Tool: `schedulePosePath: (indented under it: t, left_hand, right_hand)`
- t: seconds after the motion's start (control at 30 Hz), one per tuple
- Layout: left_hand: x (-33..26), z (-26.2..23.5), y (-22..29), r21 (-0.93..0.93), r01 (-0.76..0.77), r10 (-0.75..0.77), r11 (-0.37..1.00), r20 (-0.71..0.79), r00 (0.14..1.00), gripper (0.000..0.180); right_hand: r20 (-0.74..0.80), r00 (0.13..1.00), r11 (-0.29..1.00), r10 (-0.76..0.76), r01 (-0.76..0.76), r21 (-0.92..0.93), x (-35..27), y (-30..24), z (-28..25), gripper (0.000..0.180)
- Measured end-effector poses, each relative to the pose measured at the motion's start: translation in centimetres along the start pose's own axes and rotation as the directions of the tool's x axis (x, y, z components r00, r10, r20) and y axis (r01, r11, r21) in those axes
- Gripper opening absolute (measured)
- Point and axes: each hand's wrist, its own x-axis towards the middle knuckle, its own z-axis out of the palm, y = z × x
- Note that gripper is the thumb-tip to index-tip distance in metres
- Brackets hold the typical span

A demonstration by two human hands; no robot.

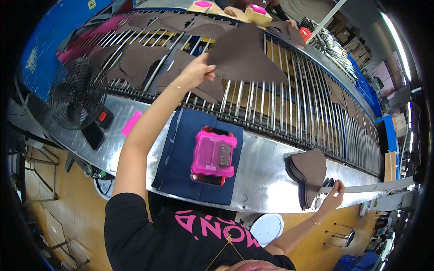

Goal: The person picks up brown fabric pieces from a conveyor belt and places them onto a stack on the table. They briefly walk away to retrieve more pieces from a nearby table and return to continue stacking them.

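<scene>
The roller conveyor [280, 101] of metal rods is crowded with brown pieces, and the large brown cut piece [244, 56] hangs over it pinched at one edge only by the closed fingers of the left hand [199, 70], so it could droop, fold or land overlapping a neighbour. On the steel worktop [262, 167], the stack of brown pieces [309, 174] fans past the near edge. The right hand [334, 194] touches it with fingers loosely curled, holding nothing I can make out, and a nudge could slide pieces off.

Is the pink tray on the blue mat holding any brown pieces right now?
No, the pink tray on the blue mat holds no brown pieces; those lie on the roller conveyor.
</scene>
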Motion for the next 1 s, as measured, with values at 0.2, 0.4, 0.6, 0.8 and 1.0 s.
schedulePosePath:
  t: [0.2,0.4,0.6,0.8,1.0]
  left_hand:
    - [5.8,-6.8,-6.2,-0.315,0.005,-0.137,0.949,-0.399,0.907,0.071]
    - [8.5,-10.3,-11.8,-0.364,-0.009,-0.165,0.931,-0.446,0.880,0.047]
    - [4.3,-10.4,-9.0,0.011,0.405,-0.379,0.914,-0.331,0.864,0.046]
    - [-3.2,-6.4,-2.6,0.340,0.259,-0.253,0.904,-0.062,0.965,0.036]
    - [-12.4,-7.4,1.9,0.359,0.214,-0.171,0.908,-0.150,0.974,0.027]
  right_hand:
    - [0.099,0.972,0.976,0.214,-0.216,0.012,-3.2,5.8,2.4,0.020]
    - [0.131,0.967,0.976,0.219,-0.219,-0.020,-4.2,7.6,3.8,0.022]
    - [0.260,0.903,0.933,0.343,-0.293,-0.211,-4.1,8.5,4.1,0.038]
    - [0.191,0.912,0.801,0.362,-0.200,-0.564,-6.0,14.8,6.7,0.055]
    - [0.116,0.939,0.776,0.325,-0.194,-0.600,-4.2,13.5,8.1,0.058]
